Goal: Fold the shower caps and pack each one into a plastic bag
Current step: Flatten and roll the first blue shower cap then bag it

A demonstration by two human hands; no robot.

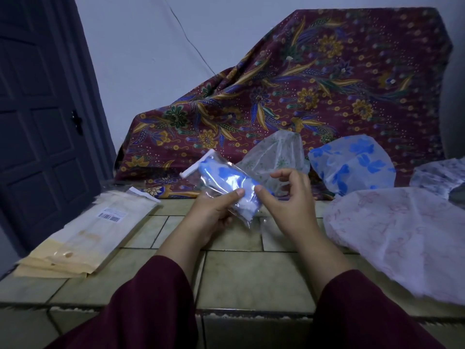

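Far left we see a dark panelled door (42, 122), shut. Next to it on the tiled floor (246, 278) lies a stack of flat plastic bags (83, 233), yellowish, with a barcode label on the top one.

At centre we see our left hand (214, 212) gripping the lower end of a clear plastic bag (224, 187), thumb on top, fingers curled under. The bag is held above the floor, tilted, with its white sealing strip at the upper left. A folded blue-flowered shower cap (234, 182) sits inside it.

Our right hand (286, 200) is just beside the bag. The thumb tip touches its right edge; the other fingers are loosely curled and raised, holding nothing. Both forearms wear dark red sleeves (151, 306).

Behind the hands, a green-patterned cap (276, 154) lies unfolded. To its right is a blue-flowered cap (352, 165), also unfolded. Both lean against a maroon batik cloth (302, 84) draped over something bulky by the wall.

Near right, a large pink-patterned cap (402, 238) is spread on the tiles. At the far right edge we see a purple-patterned cap (440, 175), partly cut off.
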